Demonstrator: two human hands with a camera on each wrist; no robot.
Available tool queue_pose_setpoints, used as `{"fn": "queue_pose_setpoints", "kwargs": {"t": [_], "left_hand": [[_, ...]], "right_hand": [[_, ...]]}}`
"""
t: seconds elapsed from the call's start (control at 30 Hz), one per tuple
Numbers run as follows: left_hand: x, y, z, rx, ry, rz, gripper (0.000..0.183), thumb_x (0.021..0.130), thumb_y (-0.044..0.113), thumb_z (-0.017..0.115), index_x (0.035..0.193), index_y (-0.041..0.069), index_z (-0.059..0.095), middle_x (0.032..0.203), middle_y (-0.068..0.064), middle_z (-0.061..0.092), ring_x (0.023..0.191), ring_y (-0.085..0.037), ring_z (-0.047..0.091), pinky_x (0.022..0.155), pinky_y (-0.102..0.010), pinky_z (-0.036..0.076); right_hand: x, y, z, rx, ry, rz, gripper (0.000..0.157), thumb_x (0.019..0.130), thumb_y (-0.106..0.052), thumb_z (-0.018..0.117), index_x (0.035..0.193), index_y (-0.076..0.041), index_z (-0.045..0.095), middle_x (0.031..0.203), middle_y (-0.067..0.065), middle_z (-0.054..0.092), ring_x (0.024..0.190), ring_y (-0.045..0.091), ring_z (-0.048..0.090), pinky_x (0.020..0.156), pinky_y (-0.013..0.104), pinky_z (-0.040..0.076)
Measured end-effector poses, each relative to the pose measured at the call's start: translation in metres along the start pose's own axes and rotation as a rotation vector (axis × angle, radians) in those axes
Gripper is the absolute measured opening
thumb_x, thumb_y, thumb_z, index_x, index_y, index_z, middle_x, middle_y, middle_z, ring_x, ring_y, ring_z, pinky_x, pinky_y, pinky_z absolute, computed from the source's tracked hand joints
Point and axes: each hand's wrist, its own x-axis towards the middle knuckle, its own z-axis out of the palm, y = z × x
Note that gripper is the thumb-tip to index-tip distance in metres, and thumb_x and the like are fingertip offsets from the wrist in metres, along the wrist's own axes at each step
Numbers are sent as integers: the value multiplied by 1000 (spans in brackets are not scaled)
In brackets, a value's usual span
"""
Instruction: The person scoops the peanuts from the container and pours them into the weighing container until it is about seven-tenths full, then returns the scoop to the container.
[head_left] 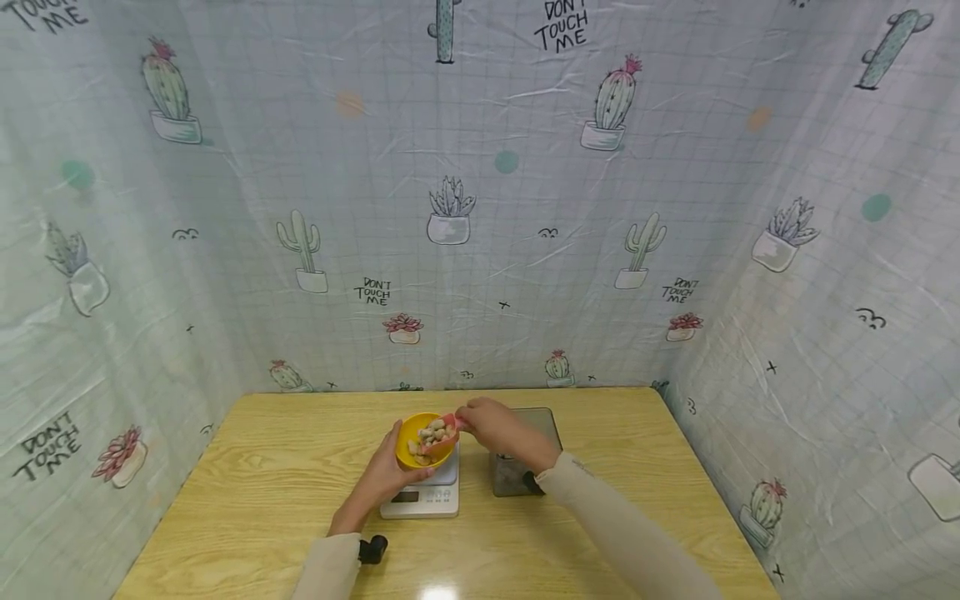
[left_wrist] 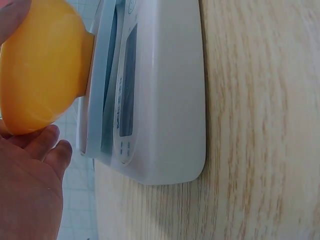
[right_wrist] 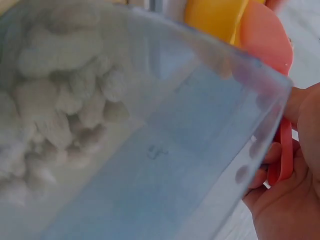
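Note:
My left hand (head_left: 384,477) steadies a yellow bowl (left_wrist: 47,65), thumb on one side and fingers on the other. The bowl's foot rests on the platform of a white kitchen scale (head_left: 420,506). Over the bowl, my right hand (head_left: 498,423) grips the handle of a red scoop (right_wrist: 267,40). Peanuts in their shells (head_left: 435,432) fill the scoop, which dips toward the bowl's inside, where more peanuts show. In the right wrist view, my right fingers curl round the handle, partly behind a clear container's wall.
Right of the scale stands the see-through plastic container (head_left: 513,482), partly under my right forearm; more peanuts (right_wrist: 60,105) lie inside it. The scale's dark display (left_wrist: 128,82) faces the front. A cactus-print curtain (head_left: 480,333) hangs behind the wooden table (head_left: 247,483).

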Motion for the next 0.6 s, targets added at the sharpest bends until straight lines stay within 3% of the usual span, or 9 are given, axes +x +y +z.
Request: {"fn": "queue_pose_setpoints", "kwargs": {"t": [0.27,0.43,0.53,0.6], "left_hand": [[0,1,0,10,2,9,120,75,46,84,157,1,9,160,-27,22,143,-46,32,114,-62,30],[0,2,1,11,9,5,120,74,45,85,157,0,10,158,-27,24,141,-45,35,113,-62,31],[-1,1,1,10,16,5,121,73,45,85,157,1,10,158,-27,25,140,-44,37,112,-62,32],[-2,1,2,2,21,12,120,73,44,85,157,0,11,158,-27,26,139,-44,38,111,-62,33]], "right_hand": [[12,-9,-7,-283,18,-103,22,101,-20,55,118,-22,68,99,-3,67,89,13,63,83,29,54],[17,-13,-20,-513,41,-143,21,96,-18,63,116,-24,69,103,-4,68,96,13,64,87,31,53],[15,-11,-31,-556,52,-156,22,94,-19,66,116,-24,69,106,-4,68,101,14,63,90,30,53],[11,-6,-37,-501,74,-153,20,95,-19,64,115,-22,69,104,-4,68,99,14,63,89,29,52]]}}
